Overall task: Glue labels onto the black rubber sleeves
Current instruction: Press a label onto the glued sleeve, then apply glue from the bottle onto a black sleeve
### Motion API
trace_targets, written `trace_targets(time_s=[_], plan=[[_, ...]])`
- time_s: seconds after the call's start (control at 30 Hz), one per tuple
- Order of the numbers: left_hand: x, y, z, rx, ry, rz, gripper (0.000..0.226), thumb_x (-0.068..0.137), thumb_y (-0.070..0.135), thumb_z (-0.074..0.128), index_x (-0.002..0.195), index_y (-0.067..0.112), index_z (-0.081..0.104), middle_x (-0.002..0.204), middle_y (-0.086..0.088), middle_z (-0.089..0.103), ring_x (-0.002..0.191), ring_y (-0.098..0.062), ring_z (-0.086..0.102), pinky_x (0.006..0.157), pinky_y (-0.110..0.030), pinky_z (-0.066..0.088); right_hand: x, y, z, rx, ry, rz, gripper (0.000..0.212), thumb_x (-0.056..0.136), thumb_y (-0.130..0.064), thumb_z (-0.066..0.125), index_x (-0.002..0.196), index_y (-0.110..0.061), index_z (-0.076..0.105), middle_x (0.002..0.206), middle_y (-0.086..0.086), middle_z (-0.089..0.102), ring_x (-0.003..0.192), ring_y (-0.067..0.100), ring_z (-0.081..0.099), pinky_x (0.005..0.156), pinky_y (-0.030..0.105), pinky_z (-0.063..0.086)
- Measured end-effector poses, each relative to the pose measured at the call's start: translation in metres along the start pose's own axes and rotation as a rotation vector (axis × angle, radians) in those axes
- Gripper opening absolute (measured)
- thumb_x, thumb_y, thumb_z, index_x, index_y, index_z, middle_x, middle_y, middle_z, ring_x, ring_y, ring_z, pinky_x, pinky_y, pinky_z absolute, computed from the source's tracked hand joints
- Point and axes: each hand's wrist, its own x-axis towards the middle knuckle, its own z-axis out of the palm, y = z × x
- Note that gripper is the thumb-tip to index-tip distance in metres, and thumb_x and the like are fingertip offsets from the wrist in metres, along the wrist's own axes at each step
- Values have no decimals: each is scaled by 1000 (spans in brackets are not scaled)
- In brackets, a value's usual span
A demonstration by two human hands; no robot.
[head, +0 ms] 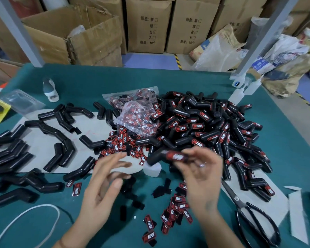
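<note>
My right hand (202, 174) grips a black rubber sleeve (157, 157) with a red label (175, 156) on it, lifted above the table and blurred. My left hand (104, 183) hovers to its left with fingers spread, holding nothing. A big heap of labelled sleeves (204, 126) lies at the right and back. Unlabelled bent sleeves (57, 133) are spread across the left on grey card. Loose red and black labels (177, 208) lie near my right wrist, and more labels (118, 142) sit mid-table. A small white glue bottle (153, 170) stands under the held sleeve.
Clear bags of labels (136, 111) rest at the centre back. Black scissors (254, 217) lie at the front right. A white bottle (50, 90) stands at the back left, a white cord (25, 217) curls at the front left. Cardboard boxes (147, 24) stand behind the green table (186, 81).
</note>
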Motion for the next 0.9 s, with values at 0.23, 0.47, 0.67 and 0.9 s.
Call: trace_targets(time_s=[0.23,0.47,0.67,0.9], plan=[[21,-11,-24,400,211,-57,26,101,17,58,115,31,76,121,5,65,119,-18,63,104,-26,48,58,40,-50,-708,199,-31,23,96,-22,73,119,-21,71,111,-8,66,113,22,57,98,50,49],[37,-27,-74,1055,225,-35,28,94,2,73,118,15,74,118,-3,63,113,-31,55,98,-39,40,63,53,-44,-967,217,-173,31,98,-25,72,126,-13,73,120,11,65,117,38,55,98,55,44],[39,-46,-78,1271,68,-25,42,94,11,75,135,7,65,139,-11,63,125,-38,56,96,-52,46,50,45,-40,-873,237,-311,34,102,-18,65,133,-6,66,124,16,60,121,35,53,106,51,42],[43,-51,-67,1385,31,0,50,93,10,75,140,0,61,124,-17,66,120,-43,57,108,-56,43,7,19,3,-528,-346,-60,39,102,-46,57,140,-52,48,121,-28,56,110,2,61,84,11,46]])
